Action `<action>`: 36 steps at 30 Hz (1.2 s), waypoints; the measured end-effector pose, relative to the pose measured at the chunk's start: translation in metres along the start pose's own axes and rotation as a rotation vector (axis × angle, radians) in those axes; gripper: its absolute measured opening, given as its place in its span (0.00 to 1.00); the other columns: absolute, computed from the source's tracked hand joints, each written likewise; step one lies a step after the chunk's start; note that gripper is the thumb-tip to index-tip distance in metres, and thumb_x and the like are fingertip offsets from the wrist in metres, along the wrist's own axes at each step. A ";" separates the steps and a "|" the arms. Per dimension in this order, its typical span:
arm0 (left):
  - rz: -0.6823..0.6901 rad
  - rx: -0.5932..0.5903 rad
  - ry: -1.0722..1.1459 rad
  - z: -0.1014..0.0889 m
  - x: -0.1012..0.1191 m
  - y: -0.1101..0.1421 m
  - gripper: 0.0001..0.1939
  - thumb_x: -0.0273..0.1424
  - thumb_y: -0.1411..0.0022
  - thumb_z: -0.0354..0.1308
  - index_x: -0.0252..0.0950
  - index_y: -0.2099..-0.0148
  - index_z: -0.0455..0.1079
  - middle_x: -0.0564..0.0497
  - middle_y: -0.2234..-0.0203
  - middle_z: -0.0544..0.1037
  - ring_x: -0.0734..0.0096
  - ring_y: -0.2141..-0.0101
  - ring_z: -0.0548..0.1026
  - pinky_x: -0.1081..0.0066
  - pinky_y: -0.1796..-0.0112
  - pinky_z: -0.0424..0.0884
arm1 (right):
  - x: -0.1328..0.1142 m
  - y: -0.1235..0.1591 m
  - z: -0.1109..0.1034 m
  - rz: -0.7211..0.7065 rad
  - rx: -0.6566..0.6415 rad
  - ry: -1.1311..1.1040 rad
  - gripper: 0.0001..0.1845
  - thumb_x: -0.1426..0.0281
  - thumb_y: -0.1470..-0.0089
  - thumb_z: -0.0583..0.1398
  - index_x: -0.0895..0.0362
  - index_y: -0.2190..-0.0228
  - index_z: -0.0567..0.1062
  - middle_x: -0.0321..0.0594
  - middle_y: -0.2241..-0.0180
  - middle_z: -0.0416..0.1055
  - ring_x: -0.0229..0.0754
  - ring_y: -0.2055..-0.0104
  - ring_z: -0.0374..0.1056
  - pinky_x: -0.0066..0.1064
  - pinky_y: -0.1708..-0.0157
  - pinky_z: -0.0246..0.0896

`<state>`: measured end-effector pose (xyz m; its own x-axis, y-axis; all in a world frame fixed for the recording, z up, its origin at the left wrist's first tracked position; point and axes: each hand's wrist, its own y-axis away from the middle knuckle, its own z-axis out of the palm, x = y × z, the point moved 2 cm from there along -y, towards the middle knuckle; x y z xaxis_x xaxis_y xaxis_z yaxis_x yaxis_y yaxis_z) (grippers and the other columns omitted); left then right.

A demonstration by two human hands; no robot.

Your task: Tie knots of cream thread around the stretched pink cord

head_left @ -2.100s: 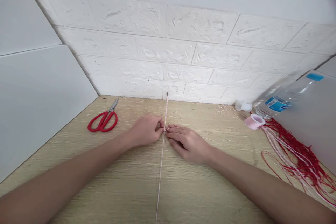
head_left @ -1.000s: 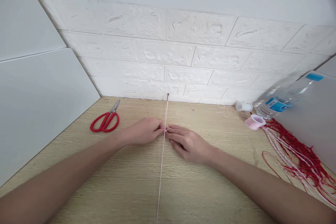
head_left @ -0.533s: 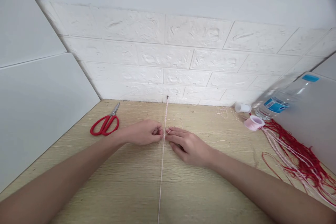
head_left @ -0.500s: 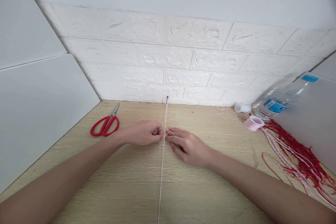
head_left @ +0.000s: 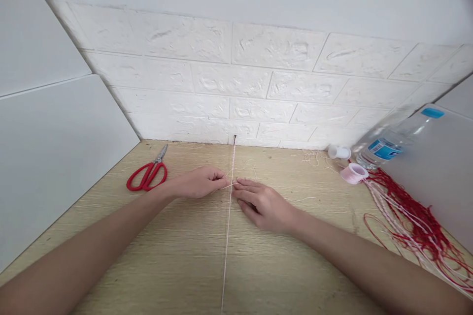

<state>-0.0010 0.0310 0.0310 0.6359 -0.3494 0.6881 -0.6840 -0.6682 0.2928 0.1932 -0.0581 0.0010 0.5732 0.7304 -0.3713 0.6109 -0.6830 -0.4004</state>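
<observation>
A pale pink cord [head_left: 226, 246] runs taut from a dark fixing point [head_left: 235, 136] at the wall's foot down toward me. Its far stretch is a knotted pink-and-white section [head_left: 233, 157]. On the cord's left, my left hand [head_left: 203, 181] pinches a thin thread [head_left: 233, 184] between thumb and forefinger. That thread crosses the cord to my right hand [head_left: 264, 205], which rests close on the right side. Its fingers are pressed together at the cord and thread; the fingertips' exact hold is partly hidden. A loose thread end [head_left: 303, 199] trails on the table beyond the right hand.
Red-handled scissors [head_left: 148, 174] lie on the wooden table [head_left: 177, 266] at left. To the right are a white spool [head_left: 339, 152], a pink spool [head_left: 354, 173], a water bottle [head_left: 384, 145] and a heap of red cords [head_left: 414, 216]. A white brick-patterned wall [head_left: 247, 83] closes the back.
My left hand has shifted slightly up and its fingers have closed further in a pinch on the thread. My right hand has stayed nearly in place. The view has tilted slightly.
</observation>
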 end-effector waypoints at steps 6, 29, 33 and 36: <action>-0.034 -0.029 0.129 -0.007 0.000 0.002 0.19 0.49 0.43 0.54 0.37 0.71 0.67 0.55 0.78 0.63 0.74 0.77 0.57 0.72 0.75 0.53 | -0.001 0.001 -0.003 -0.013 0.004 0.016 0.19 0.75 0.40 0.54 0.56 0.48 0.71 0.45 0.46 0.71 0.45 0.40 0.64 0.43 0.37 0.57; 0.063 0.462 0.807 0.015 -0.010 0.006 0.13 0.37 0.39 0.55 0.35 0.72 0.64 0.49 0.61 0.76 0.66 0.57 0.70 0.66 0.54 0.66 | 0.000 0.002 0.000 0.015 -0.025 0.032 0.18 0.73 0.38 0.53 0.57 0.48 0.71 0.47 0.44 0.69 0.46 0.38 0.62 0.46 0.36 0.53; 0.070 0.402 1.125 0.008 -0.020 0.004 0.14 0.36 0.39 0.57 0.36 0.74 0.61 0.54 0.79 0.67 0.67 0.65 0.73 0.63 0.55 0.70 | -0.001 0.001 -0.002 0.024 -0.035 0.031 0.18 0.72 0.37 0.52 0.57 0.48 0.71 0.47 0.44 0.69 0.46 0.38 0.61 0.50 0.33 0.44; 0.045 0.414 1.165 0.000 -0.021 0.007 0.16 0.35 0.39 0.57 0.36 0.76 0.59 0.57 0.83 0.59 0.74 0.75 0.67 0.64 0.59 0.73 | -0.002 0.001 -0.004 0.023 -0.041 0.025 0.17 0.72 0.37 0.52 0.57 0.48 0.71 0.45 0.45 0.70 0.45 0.38 0.61 0.51 0.32 0.39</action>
<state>-0.0191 0.0342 0.0185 -0.2275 0.2737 0.9345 -0.3976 -0.9022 0.1674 0.1944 -0.0602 0.0048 0.6005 0.7144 -0.3591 0.6191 -0.6996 -0.3566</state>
